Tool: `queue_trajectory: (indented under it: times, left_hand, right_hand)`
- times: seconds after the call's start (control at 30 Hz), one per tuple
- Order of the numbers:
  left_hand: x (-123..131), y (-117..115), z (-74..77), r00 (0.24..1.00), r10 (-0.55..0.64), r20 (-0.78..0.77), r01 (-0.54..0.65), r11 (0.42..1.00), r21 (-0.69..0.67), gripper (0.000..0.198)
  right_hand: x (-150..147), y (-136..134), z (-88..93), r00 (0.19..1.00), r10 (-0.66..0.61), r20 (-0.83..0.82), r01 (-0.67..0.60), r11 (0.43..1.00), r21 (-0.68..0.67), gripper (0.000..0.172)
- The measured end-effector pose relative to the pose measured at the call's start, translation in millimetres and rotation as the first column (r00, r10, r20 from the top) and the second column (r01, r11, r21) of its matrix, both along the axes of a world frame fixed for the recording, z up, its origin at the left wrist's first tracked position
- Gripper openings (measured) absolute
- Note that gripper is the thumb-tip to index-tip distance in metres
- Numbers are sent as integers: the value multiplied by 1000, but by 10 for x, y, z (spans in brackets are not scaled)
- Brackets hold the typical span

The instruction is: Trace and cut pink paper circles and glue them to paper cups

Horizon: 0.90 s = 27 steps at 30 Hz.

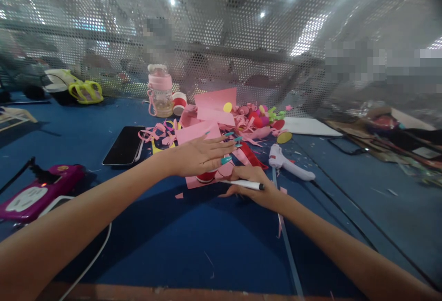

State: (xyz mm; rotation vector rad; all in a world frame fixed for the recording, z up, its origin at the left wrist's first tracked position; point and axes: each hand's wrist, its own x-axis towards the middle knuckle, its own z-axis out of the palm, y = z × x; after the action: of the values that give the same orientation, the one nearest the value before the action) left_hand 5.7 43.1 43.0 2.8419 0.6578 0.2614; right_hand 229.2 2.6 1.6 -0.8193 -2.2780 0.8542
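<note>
My left hand (198,155) lies flat with its fingers stretched out over a red and white paper cup (206,177), most of which it hides. Under the cup is a sheet of pink paper (193,182). Closed around a white marker (247,184), my right hand (250,179) rests close to the cup's right side. The marker's black end points right, and its tip by the paper is too small to make out. Beyond my fingertips lie a red strip (253,156) and many pink paper scraps (250,130).
A white glue gun (292,165) lies right of my right hand. To the left are a black phone (125,147) and a purple power strip (44,190). A pink-lidded bottle (160,91) and another paper cup (179,103) stand behind, before a perforated metal screen (221,29).
</note>
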Motion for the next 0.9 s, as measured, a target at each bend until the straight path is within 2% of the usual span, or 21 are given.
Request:
queue_trajectory:
  times: [0.13, 0.2, 0.3, 0.5, 0.63, 0.7, 0.9]
  left_hand:
    - [7, -7, 11, 1000, 12, -19, -12, 1000, 19, 54]
    - [13, -13, 20, 1000, 13, -21, -13, 999, 32, 54]
    - [21, -14, 23, 1000, 8, -25, -7, 999, 41, 53]
    - [17, -2, 11, 999, 15, -31, -14, 999, 34, 51]
    - [11, 4, 12, 1000, -1, -22, 2, 1000, 29, 52]
    - [11, 10, 7, 1000, -1, -9, 2, 1000, 24, 52]
    - [13, 28, -12, 1000, 7, -1, -7, 1000, -3, 51]
  right_hand:
    - [-31, -106, 35, 999, -31, 7, 28, 961, 274, 26]
    - [-82, -176, 26, 997, -53, 63, 19, 896, 444, 26]
    - [-230, -305, -7, 974, -40, 224, -117, 758, 642, 25]
    - [-604, -444, -15, 905, -51, 423, -281, 676, 681, 24]
    - [-755, -377, -41, 905, -70, 420, -311, 564, 765, 25]
    - [-802, -334, -73, 907, -88, 413, -308, 530, 790, 26]
    - [-865, -262, -125, 874, -192, 446, -275, 560, 782, 21]
